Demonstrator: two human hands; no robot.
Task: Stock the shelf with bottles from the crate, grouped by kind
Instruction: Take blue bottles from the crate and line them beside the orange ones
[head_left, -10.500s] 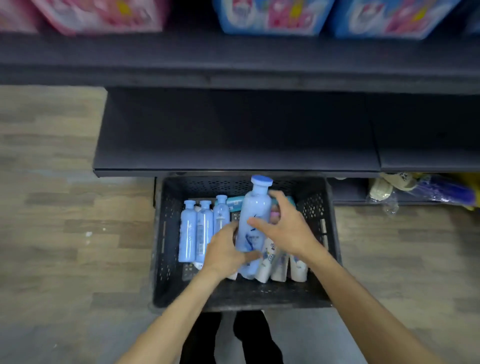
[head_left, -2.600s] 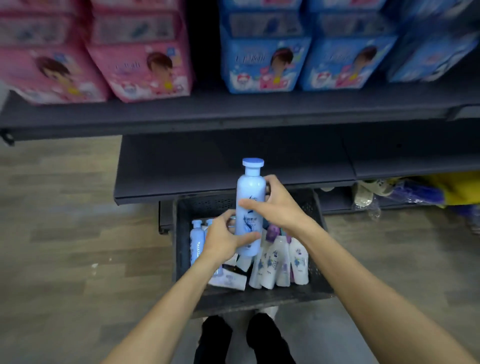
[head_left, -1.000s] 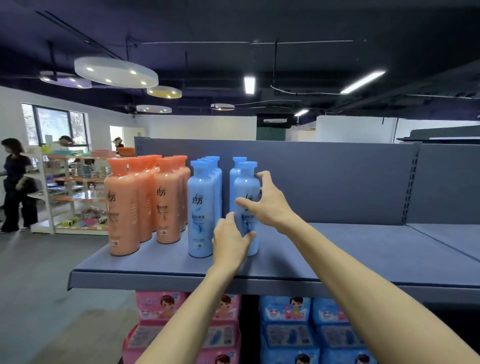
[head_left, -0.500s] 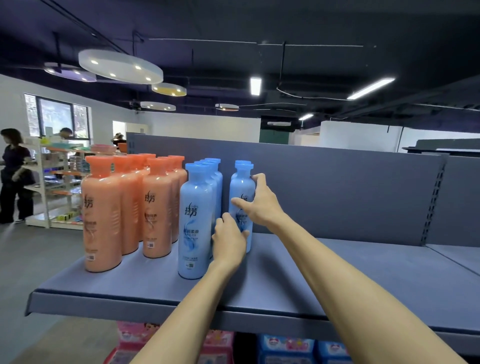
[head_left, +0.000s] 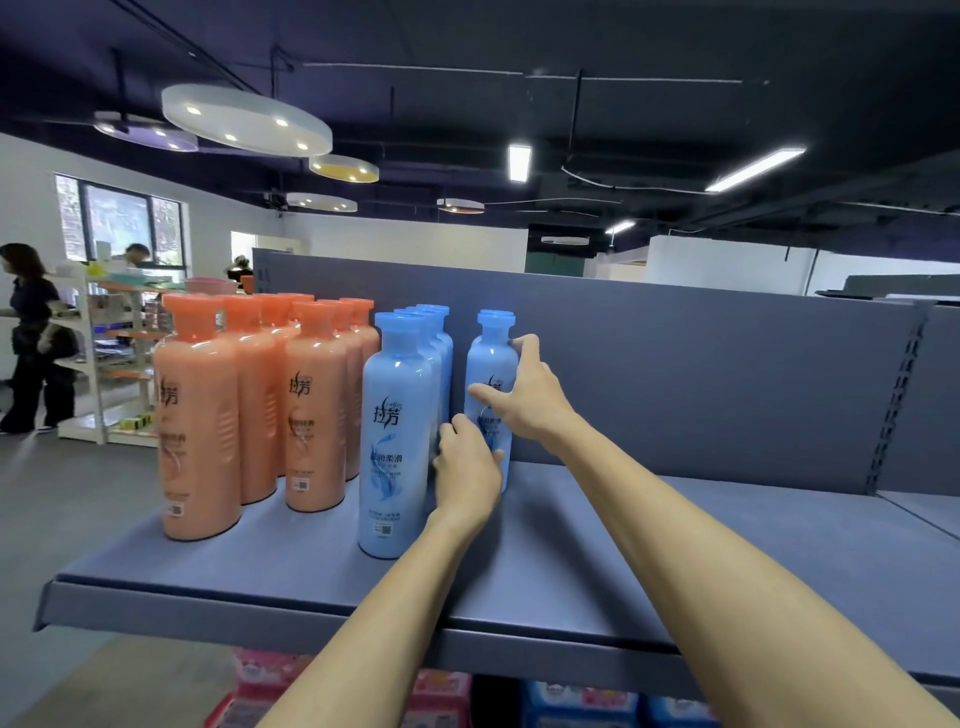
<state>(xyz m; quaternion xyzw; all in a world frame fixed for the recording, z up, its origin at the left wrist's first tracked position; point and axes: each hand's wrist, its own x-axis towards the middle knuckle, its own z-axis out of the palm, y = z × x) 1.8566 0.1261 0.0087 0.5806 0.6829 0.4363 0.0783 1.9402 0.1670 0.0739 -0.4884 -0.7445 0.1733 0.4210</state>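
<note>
Big shop room, dark ceiling, round lamps. I see flat grey metal shelf (head_left: 597, 561) in front. On it: bunch of tall orange plastic bottles (head_left: 200, 421) at left, row of tall light blue plastic bottles (head_left: 397, 447) beside them. One more light blue bottle with blue cap (head_left: 488, 364) stands upright near shelf back, just right of row. Left hand (head_left: 467, 467) grips its lower part. Right hand (head_left: 524, 395) wraps its middle.

Well left of our fingers we see white walls (head_left: 31, 208), a window (head_left: 122, 218) and a white rack (head_left: 98, 364) on grey floor (head_left: 67, 493); above, round lamps (head_left: 247, 119) and strip lights (head_left: 519, 162) hang from a dark ceiling (head_left: 623, 62).
</note>
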